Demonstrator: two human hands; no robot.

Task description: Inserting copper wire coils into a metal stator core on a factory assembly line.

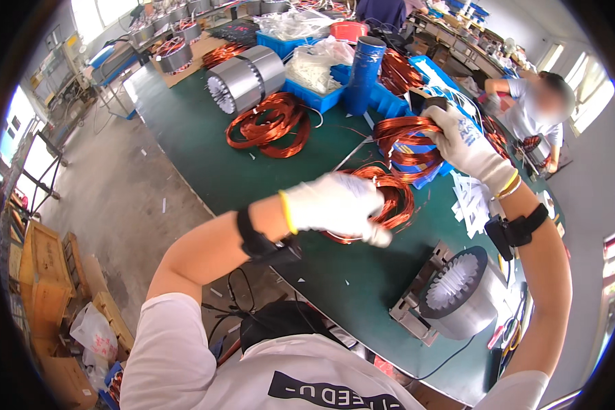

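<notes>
Both my hands wear white knitted gloves with yellow cuffs. My right hand [466, 142] is closed on the upper right side of a copper wire coil [404, 145], which stands raised at the table's right side. Smeared by motion, my left hand [340, 205] is over another bundle of copper wire coils [396, 205] on the table. Its fingers are too blurred to show whether they grip the wire. At the near right a motor stator [461, 292], a steel cylinder with white slot liners inside, rests on its side against a metal stand [417, 301].
The green table [205, 167] carries another steel stator [246, 78], loose copper coils [270, 126], a blue tube [364, 75] and blue bins [314, 96] of white pieces. White strips [470, 201] lie to the right. A co-worker [533, 102] sits at far right; wooden crates [44, 280] stand left.
</notes>
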